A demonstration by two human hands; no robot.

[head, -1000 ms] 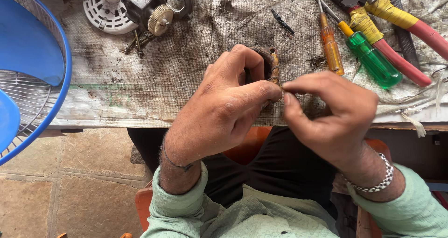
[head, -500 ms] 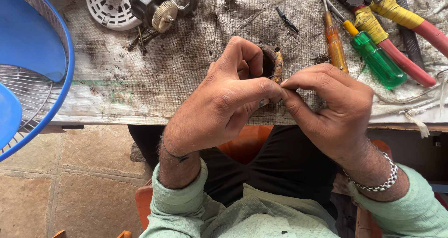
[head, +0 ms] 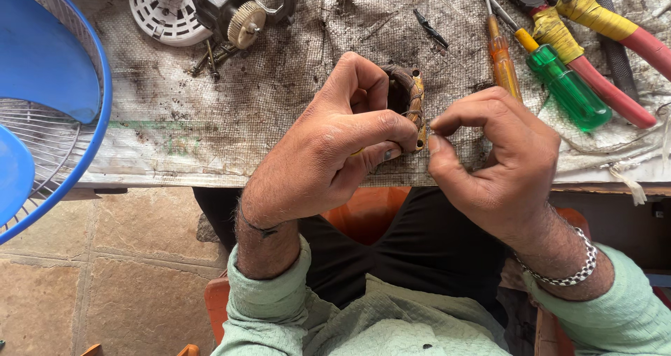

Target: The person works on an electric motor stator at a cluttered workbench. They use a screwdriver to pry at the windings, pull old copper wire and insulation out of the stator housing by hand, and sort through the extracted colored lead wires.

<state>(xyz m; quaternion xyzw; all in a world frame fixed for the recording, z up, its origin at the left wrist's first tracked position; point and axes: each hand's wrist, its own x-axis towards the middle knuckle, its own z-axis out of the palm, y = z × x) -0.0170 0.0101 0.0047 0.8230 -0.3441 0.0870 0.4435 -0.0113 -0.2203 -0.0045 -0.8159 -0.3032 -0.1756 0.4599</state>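
Now our left hand (head: 335, 153) keeps a closed grip on the brown wound coil (head: 409, 104) above the worktop (head: 210, 125); our right hand (head: 500, 160) pinches its thin wire (head: 425, 127).

Packages: none is seen on the bench (head: 210, 146)
Labels: none is seen on any thing
Signs: none; faint green marks stay on the woven cover (head: 168, 129), too smeared to tell
Screens: none
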